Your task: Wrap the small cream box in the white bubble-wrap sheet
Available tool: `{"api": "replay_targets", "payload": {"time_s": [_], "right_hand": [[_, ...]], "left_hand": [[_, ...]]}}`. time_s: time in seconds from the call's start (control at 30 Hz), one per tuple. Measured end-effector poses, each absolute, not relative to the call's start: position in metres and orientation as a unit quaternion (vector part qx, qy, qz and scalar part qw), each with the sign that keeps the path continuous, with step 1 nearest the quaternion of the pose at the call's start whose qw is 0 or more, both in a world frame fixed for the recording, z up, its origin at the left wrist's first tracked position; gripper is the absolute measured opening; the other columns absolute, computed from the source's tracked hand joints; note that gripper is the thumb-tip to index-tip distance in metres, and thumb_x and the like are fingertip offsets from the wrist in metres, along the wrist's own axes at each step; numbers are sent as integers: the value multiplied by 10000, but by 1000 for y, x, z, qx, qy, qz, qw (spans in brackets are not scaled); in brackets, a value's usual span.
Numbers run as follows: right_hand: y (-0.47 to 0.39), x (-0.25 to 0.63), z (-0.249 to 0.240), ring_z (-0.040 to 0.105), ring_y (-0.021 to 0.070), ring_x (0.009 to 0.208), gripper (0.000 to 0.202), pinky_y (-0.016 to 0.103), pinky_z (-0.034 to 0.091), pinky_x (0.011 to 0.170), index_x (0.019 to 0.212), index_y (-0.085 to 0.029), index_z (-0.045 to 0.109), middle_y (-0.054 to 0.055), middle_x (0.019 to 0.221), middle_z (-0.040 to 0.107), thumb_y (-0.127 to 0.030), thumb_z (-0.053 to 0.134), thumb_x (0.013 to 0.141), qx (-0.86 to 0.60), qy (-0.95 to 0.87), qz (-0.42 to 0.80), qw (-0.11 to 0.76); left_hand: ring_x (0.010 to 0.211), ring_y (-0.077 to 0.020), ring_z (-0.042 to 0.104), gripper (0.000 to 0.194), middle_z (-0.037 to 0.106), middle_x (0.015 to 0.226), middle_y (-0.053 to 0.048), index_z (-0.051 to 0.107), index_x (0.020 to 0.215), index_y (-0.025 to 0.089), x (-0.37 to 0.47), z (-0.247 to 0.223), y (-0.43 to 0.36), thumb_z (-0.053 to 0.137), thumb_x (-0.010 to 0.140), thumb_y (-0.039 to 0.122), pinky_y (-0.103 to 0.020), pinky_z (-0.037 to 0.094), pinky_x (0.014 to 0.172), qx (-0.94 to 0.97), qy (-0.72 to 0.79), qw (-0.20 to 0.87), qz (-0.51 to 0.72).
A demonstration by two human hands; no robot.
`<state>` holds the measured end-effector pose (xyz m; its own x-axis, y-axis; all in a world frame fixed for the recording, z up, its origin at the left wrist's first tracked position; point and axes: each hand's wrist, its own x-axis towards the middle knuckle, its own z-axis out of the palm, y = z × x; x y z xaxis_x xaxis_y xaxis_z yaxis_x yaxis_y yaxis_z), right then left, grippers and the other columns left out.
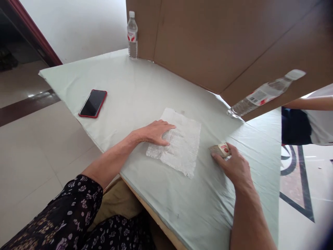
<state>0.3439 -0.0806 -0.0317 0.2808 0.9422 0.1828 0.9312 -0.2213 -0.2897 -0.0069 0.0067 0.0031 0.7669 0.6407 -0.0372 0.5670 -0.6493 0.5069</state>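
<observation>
A square of white, bubbly-looking wrap (186, 142) lies flat on the pale green tablecloth (145, 90). My left hand (157, 132) rests on its left part, fingers stretched out and holding nothing. To the right of the wrap, my right hand (236, 165) grips a small printed cardboard box (220, 150) between thumb and fingers. The box has a red mark on one side and is at the table surface; whether it touches the cloth is hard to tell.
A phone with a red case (93, 103) lies at the left. Cardboard panels (197, 41) stand along the back, with an upright water bottle (132, 38) and another bottle (262, 95) in front of them. Another person's clothing (296, 125) shows at the right edge.
</observation>
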Motion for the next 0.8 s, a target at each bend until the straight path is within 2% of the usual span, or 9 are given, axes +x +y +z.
{"api": "replay_targets", "payload": {"time_s": [0.1,0.2,0.37,0.43,0.6,0.8], "right_hand": [[-83,337,-28,661,301,776,582,482,512,726,1147,-233,675,99,905,728,-620,669,713,-770,-591,29,239],[-86,306,-10,669,263,802,584,459,526,768,1172,-236,677,86,997,738,-582,715,703,-746,-584,78,312],[-77,239,-1,680,229,893,573,421,557,820,1264,-225,630,110,1200,702,-504,721,771,-639,-643,143,397],[-69,222,-11,684,244,963,549,429,557,861,1279,-223,614,117,1242,688,-474,700,798,-608,-671,166,390],[-58,216,-39,629,303,1194,577,499,496,1011,1353,-230,556,120,1315,661,-460,641,831,-581,-733,184,303],[-61,222,-46,613,298,1224,600,516,477,1035,1408,-242,502,121,1364,633,-460,617,861,-585,-733,185,294]], "left_hand": [[1148,-237,573,509,636,1231,-105,533,1350,180,-7,4,9,477,847,227,-352,462,961,869,403,252,132],[1011,-233,613,399,669,1096,-101,633,1195,160,-8,2,12,472,833,205,-343,484,848,857,444,239,106],[1054,-258,589,337,662,1115,-109,655,1126,169,-8,0,11,524,822,231,-353,475,855,880,426,196,77],[1066,-262,587,331,657,1124,-114,655,1125,165,-7,0,11,534,825,237,-357,474,875,885,422,182,73],[1059,-264,587,274,656,1102,-112,670,1058,172,-6,-1,12,549,821,236,-365,473,894,890,416,175,60],[1052,-254,584,264,652,1099,-106,668,1054,187,-6,0,12,554,819,224,-357,471,894,890,419,172,58]]}}
